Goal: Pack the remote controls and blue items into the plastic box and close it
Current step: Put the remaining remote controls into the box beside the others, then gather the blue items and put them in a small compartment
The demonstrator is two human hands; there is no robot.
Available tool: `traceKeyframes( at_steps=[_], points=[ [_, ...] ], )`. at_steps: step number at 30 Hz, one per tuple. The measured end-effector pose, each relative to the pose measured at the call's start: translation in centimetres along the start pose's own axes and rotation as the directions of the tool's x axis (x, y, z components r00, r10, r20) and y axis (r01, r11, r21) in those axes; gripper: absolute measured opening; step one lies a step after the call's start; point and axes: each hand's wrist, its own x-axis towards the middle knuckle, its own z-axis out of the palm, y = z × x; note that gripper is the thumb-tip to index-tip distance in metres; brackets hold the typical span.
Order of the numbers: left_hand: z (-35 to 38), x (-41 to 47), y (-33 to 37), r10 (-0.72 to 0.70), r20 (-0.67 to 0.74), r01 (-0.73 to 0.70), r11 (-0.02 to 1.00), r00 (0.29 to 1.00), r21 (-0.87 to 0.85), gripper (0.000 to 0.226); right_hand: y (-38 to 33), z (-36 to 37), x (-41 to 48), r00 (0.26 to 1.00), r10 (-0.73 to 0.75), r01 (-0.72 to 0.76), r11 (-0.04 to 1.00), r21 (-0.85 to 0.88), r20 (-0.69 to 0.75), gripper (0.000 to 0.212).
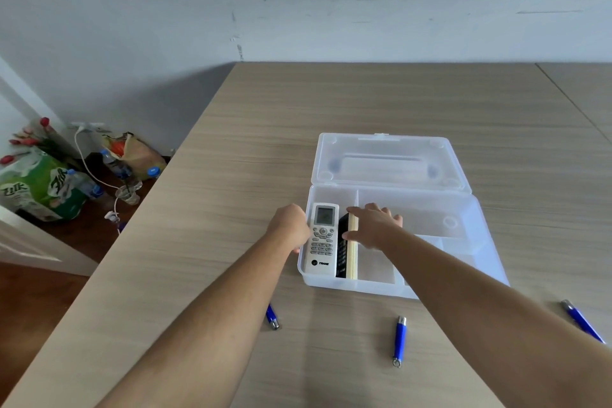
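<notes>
A clear plastic box (463,209) stands open on the wooden table, its lid (387,159) tipped back. In its left compartment lies a white remote control (323,242), face up. Beside it a black remote control (346,248) stands on its edge. My left hand (289,225) grips the white remote's left side at the box wall. My right hand (372,225) is closed on the black remote from above. Three blue items lie on the table nearer me: one (272,316) partly under my left arm, one (400,339) in the middle, one (581,321) at the right.
The table's left edge runs diagonally; below it on the floor are bags (43,189), water bottles, flowers and a white cable. A grey wall stands behind the table. A seam (569,99) divides the tabletop at the far right.
</notes>
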Motion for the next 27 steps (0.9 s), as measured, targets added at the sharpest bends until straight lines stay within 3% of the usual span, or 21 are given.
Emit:
traceKeyframes(
  at_steps=[4,9,12,14,16,20,23,27],
  points=[
    [-0.2,-0.9,-0.3,-0.002,-0.058,-0.001,0.999,0.998,-0.038,0.028,0.2,0.3,-1.3,0.992,-0.041,0.047,0.998,0.045,-0.121,0.064],
    [-1.6,-2.6,-0.7,0.020,-0.261,-0.013,0.999,0.965,0.031,0.030,1.0,-2.1,-4.0,0.925,0.007,0.153,0.908,0.389,-0.381,0.024],
    [-1.4,-4.2,-1.9,-0.004,-0.338,0.017,0.999,0.941,0.036,0.027,1.6,-2.1,-7.2,0.890,0.067,0.182,0.855,0.486,-0.452,0.018],
    [-0.4,-5.4,-3.3,-0.052,-0.344,0.084,0.993,0.937,0.078,0.029,2.1,-0.4,-9.8,0.885,0.084,0.175,0.853,0.492,-0.459,0.021],
    [2.3,-7.0,-5.3,-0.135,-0.243,0.184,0.964,0.961,0.190,0.032,3.3,3.5,-12.8,0.905,0.086,0.130,0.877,0.463,-0.418,0.027],
    [4.6,-7.8,-7.8,-0.273,-0.147,0.307,0.897,0.951,0.318,0.039,5.1,7.9,-14.5,0.893,-0.047,0.172,0.955,0.242,-0.448,0.036],
    [4.9,-7.9,-8.1,-0.304,-0.162,0.342,0.872,0.939,0.349,0.038,5.5,9.0,-14.4,0.938,0.065,-0.010,0.987,0.162,-0.340,0.042],
    [6.0,-8.1,-8.8,-0.306,-0.169,0.347,0.871,0.937,0.348,0.042,6.0,10.0,-14.0,0.953,0.219,-0.176,0.963,0.204,-0.209,0.039]
  ],
)
